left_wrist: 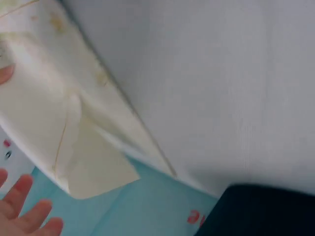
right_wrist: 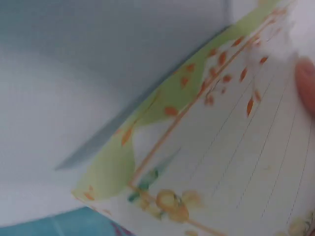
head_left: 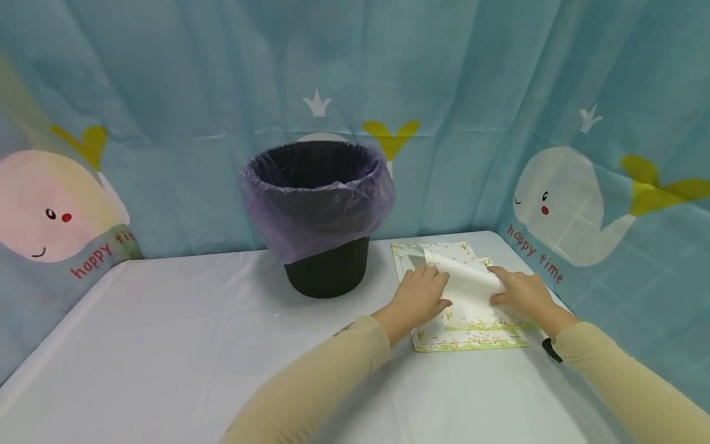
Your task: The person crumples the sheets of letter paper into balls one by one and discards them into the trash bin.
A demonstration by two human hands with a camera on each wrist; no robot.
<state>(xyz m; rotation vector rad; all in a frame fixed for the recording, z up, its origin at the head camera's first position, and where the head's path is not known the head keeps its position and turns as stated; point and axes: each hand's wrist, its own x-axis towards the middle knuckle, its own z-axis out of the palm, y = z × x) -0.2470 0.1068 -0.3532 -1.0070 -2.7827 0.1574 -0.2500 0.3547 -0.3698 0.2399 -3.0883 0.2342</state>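
On the left of the white table, toward the far side, stands a dark bin with a purple liner folded over its rim. To its right, the person's left hand is at the left edge of the raised sheet, its fingers loose and spread in the left wrist view rather than clenched. That sheet, at the table's far right, lies over a larger sheet, its far part curled up to show a plain white back. It looks like thin paper: very light, limp, easily creased or torn, a little slick against the layer beneath. A gentle pinch at a margin, thumb on one face and fingers on the other, should suit it. The right hand appears to grasp its right end between thumb and fingers. Counted left to right: one bin, one liner, two hands and at least two sheets; whether more lie between cannot be told. The blue curtain behind shows three whales.
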